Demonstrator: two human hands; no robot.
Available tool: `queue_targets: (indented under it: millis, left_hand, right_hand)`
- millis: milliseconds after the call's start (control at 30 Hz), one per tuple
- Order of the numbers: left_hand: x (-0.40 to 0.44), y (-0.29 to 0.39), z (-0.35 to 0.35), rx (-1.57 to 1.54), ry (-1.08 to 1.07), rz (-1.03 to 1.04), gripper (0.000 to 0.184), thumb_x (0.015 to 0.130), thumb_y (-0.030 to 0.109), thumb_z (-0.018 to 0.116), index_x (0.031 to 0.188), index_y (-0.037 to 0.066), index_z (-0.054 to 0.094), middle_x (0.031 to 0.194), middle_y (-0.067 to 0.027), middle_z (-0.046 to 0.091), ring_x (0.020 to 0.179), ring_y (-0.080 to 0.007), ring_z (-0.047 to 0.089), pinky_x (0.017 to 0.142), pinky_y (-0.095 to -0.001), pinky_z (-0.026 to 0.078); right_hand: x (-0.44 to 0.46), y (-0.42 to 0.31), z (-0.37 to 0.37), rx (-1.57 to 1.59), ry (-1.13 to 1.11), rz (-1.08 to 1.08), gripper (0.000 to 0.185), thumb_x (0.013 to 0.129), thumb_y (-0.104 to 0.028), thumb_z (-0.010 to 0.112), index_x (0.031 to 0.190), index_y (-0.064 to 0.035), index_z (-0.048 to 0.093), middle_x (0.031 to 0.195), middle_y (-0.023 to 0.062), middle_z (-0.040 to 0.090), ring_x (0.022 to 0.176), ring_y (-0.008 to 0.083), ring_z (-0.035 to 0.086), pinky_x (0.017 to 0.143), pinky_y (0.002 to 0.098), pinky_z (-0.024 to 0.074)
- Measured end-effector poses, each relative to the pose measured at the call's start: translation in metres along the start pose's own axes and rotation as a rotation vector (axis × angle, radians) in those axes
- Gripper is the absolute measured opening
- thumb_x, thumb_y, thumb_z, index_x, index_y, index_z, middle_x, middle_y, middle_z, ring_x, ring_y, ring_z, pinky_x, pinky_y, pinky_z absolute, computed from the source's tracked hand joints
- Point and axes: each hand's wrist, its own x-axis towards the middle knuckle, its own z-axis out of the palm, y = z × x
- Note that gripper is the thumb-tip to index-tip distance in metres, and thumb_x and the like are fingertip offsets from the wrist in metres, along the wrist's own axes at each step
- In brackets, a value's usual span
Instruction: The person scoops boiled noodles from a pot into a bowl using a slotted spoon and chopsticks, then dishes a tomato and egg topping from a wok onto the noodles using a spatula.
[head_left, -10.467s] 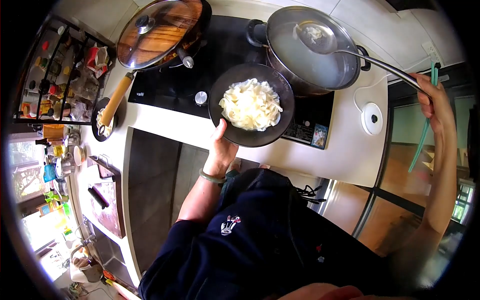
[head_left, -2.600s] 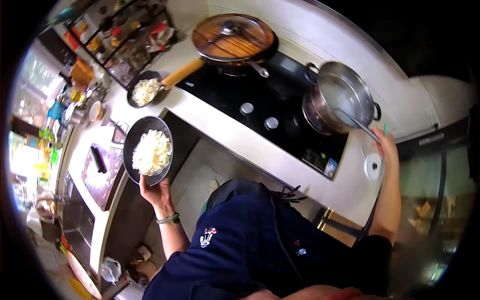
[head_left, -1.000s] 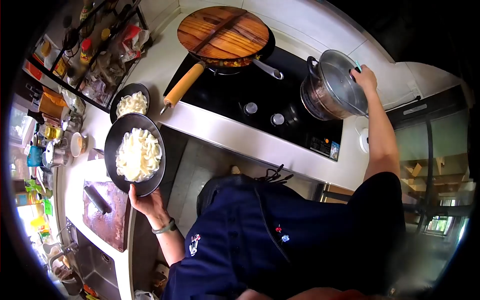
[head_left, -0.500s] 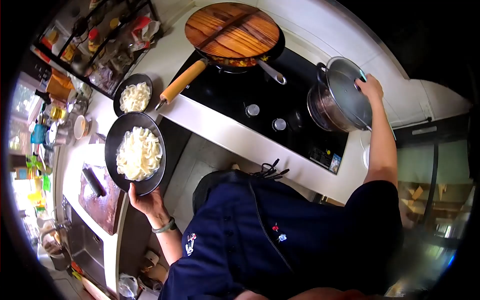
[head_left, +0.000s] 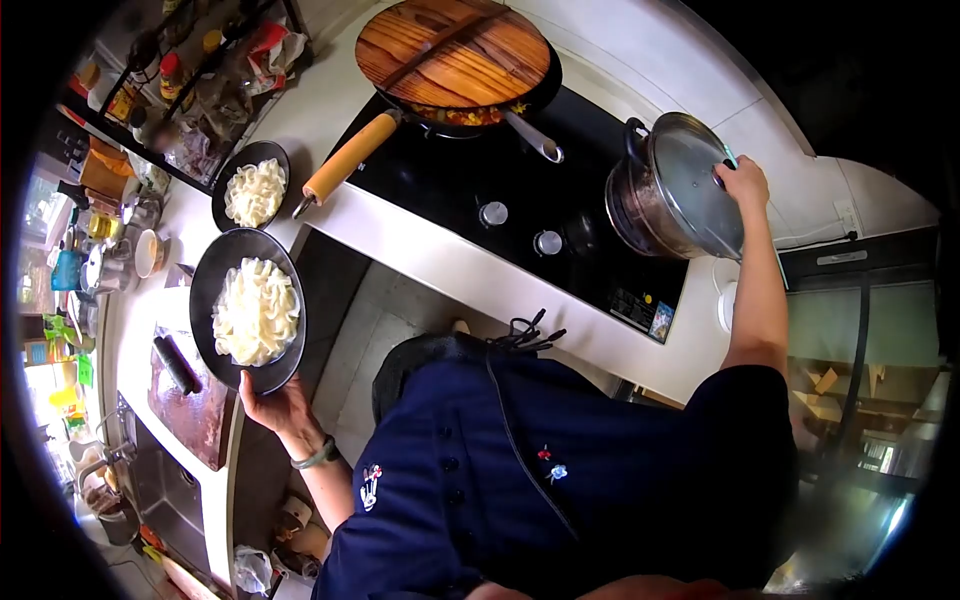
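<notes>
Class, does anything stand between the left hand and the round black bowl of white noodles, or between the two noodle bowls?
Nothing visible does: the left hand holds the round black bowl directly. In view, its rim borders the second black bowl; depth is unclear.

sink [head_left: 162, 478], brown board [head_left: 200, 422], red-capped bottle [head_left: 173, 82] (upper left)

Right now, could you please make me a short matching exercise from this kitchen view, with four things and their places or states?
1. Left hand
2. Wooden lid
3. Right hand
4. Dark cylinder

A. Lying on the brown board
B. Holding a bowl of noodles
C. Resting over the pan
D. Gripping the glass lid

Pairs: 1-B, 2-C, 3-D, 4-A.
</notes>
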Motion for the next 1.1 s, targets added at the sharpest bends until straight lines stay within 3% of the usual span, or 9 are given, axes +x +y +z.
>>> queue_targets:
  millis: [367,467,600,667,767,900,1000,1067,1100]
  left_hand:
    - [-0.002,0.004,-0.001,-0.002,0.027,-0.025,0.054,0.076,0.018,0.053,0.123,-0.002,0.037,0.125,-0.0177,0.042,0.115,-0.0313,0.041,0.094,-0.0494,0.035]
    - [-0.002,0.003,0.000,0.034,0.073,0.030,0.051,0.079,0.021,0.052,0.121,-0.004,0.038,0.122,-0.0199,0.043,0.111,-0.0327,0.045,0.088,-0.0484,0.042]
    - [-0.002,0.002,-0.002,0.010,0.058,0.028,0.050,0.078,0.021,0.052,0.119,-0.005,0.040,0.122,-0.0201,0.044,0.112,-0.0326,0.044,0.090,-0.0486,0.040]
    - [-0.001,0.002,0.002,-0.008,0.055,0.030,0.049,0.078,0.020,0.052,0.119,-0.005,0.040,0.122,-0.0202,0.044,0.112,-0.0326,0.044,0.091,-0.0486,0.039]
    - [0.001,0.004,0.002,-0.006,0.079,0.001,0.053,0.076,0.019,0.054,0.122,-0.002,0.039,0.125,-0.0174,0.042,0.115,-0.0302,0.041,0.096,-0.0476,0.034]
    - [0.004,0.006,-0.006,-0.013,0.065,-0.029,0.053,0.076,0.019,0.054,0.122,-0.001,0.039,0.125,-0.0167,0.042,0.115,-0.0298,0.042,0.096,-0.0479,0.034]
    - [0.004,0.007,0.000,-0.030,0.054,-0.058,0.052,0.076,0.018,0.053,0.122,-0.001,0.040,0.124,-0.0158,0.044,0.114,-0.0297,0.043,0.097,-0.0479,0.033]
    - [0.004,0.004,0.001,-0.050,0.061,-0.052,0.051,0.076,0.018,0.052,0.121,-0.001,0.040,0.123,-0.0153,0.045,0.114,-0.0295,0.043,0.097,-0.0477,0.032]
    - [0.006,0.003,-0.002,-0.052,0.091,-0.054,0.050,0.076,0.017,0.052,0.121,-0.001,0.041,0.122,-0.0148,0.046,0.113,-0.0289,0.044,0.097,-0.0469,0.032]
  right_hand:
    - [0.009,-0.021,0.001,0.024,0.037,-0.016,0.043,0.067,-0.041,0.056,0.089,-0.0049,0.059,0.087,0.0153,0.062,0.084,0.0303,0.059,0.072,0.0395,0.0453]
    - [0.015,-0.029,0.002,0.020,-0.034,0.010,0.042,0.066,-0.039,0.055,0.090,-0.0043,0.059,0.092,0.0173,0.061,0.087,0.0313,0.058,0.074,0.0396,0.0455]
    - [0.024,-0.019,0.007,0.017,-0.051,0.038,0.042,0.065,-0.039,0.055,0.088,-0.0038,0.060,0.091,0.0176,0.061,0.086,0.0318,0.058,0.074,0.0403,0.0451]
    - [0.026,-0.011,0.014,0.008,0.064,0.019,0.041,0.064,-0.040,0.056,0.082,-0.0040,0.060,0.081,0.0157,0.062,0.079,0.0305,0.060,0.070,0.0390,0.0456]
    - [0.014,-0.015,0.001,-0.012,-0.015,0.035,0.042,0.065,-0.039,0.056,0.089,-0.0037,0.060,0.092,0.0178,0.060,0.088,0.0322,0.057,0.075,0.0403,0.0452]
    - [0.004,-0.019,-0.004,-0.023,0.038,0.042,0.043,0.065,-0.039,0.056,0.090,-0.0039,0.060,0.093,0.0178,0.060,0.089,0.0322,0.057,0.076,0.0405,0.0450]
    - [0.008,-0.014,-0.003,-0.049,-0.050,0.029,0.044,0.066,-0.040,0.056,0.092,-0.0044,0.060,0.094,0.0183,0.060,0.089,0.0329,0.057,0.076,0.0406,0.0449]
    - [0.011,-0.007,0.006,-0.039,0.039,-0.023,0.045,0.067,-0.041,0.056,0.092,-0.0045,0.059,0.089,0.0170,0.061,0.087,0.0318,0.058,0.075,0.0401,0.0449]
    - [0.010,-0.010,0.000,-0.019,-0.022,-0.027,0.046,0.067,-0.043,0.056,0.090,-0.0034,0.059,0.086,0.0169,0.062,0.085,0.0314,0.058,0.074,0.0398,0.0449]
